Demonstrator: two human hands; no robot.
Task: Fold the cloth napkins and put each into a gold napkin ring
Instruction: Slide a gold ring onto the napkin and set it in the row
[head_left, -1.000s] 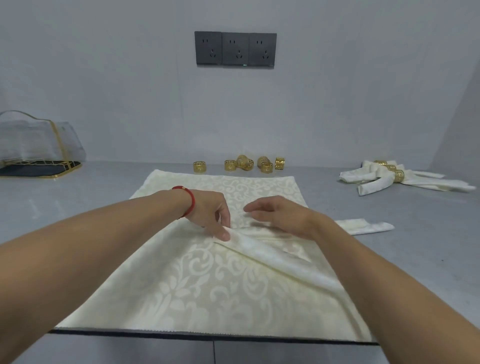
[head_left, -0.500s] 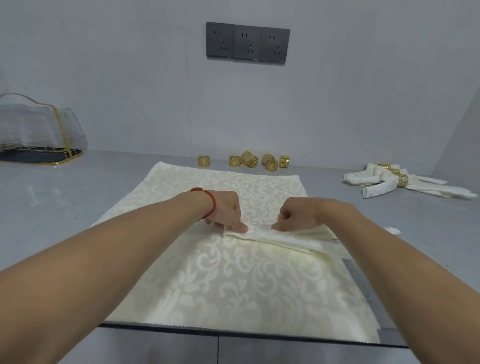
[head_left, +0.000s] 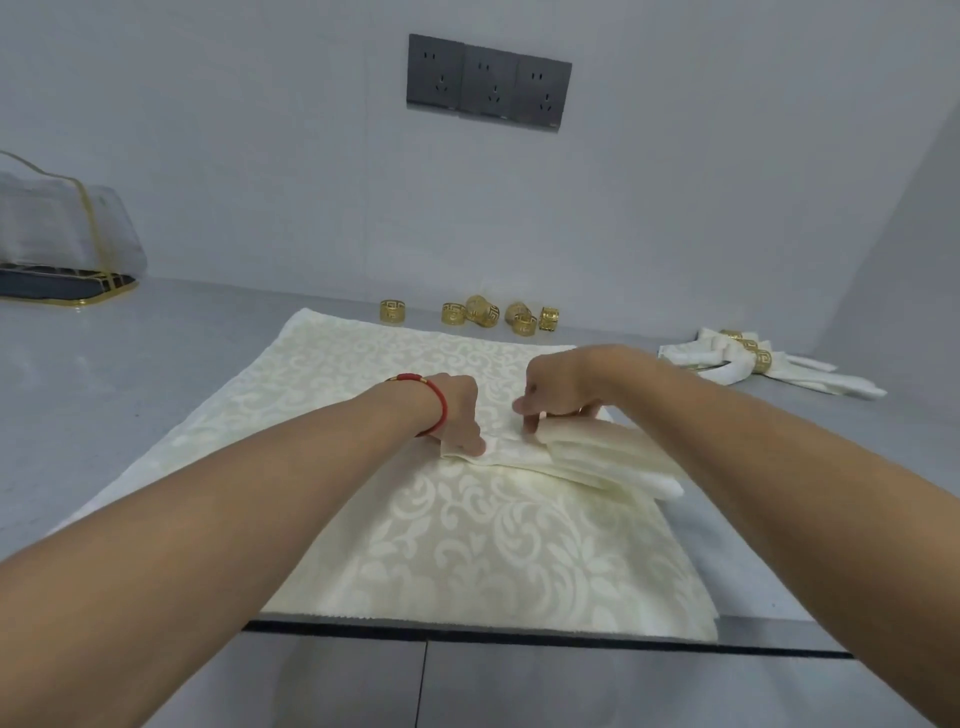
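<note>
Desk (head_left: 156, 374) carries a patterned cream cloth (head_left: 467, 545). At its centre lies the folded napkin (head_left: 582, 457); left hand (head_left: 457, 410) presses fingers on its near corner, right hand (head_left: 561, 384) curls fingers, pinching a fold. Ringed napkins (head_left: 748, 361) lie at two o'clock, loose gold rings (head_left: 488, 314) at twelve.

The long cream cloth napkin (head_left: 582, 457) that ran slanted down toward the near edge a second ago is now bunched into a short, thick stack of folds. The right hand (head_left: 558, 384) was flat and now curls its fingers on the folds. The left hand (head_left: 460, 415) has slid closer.
</note>
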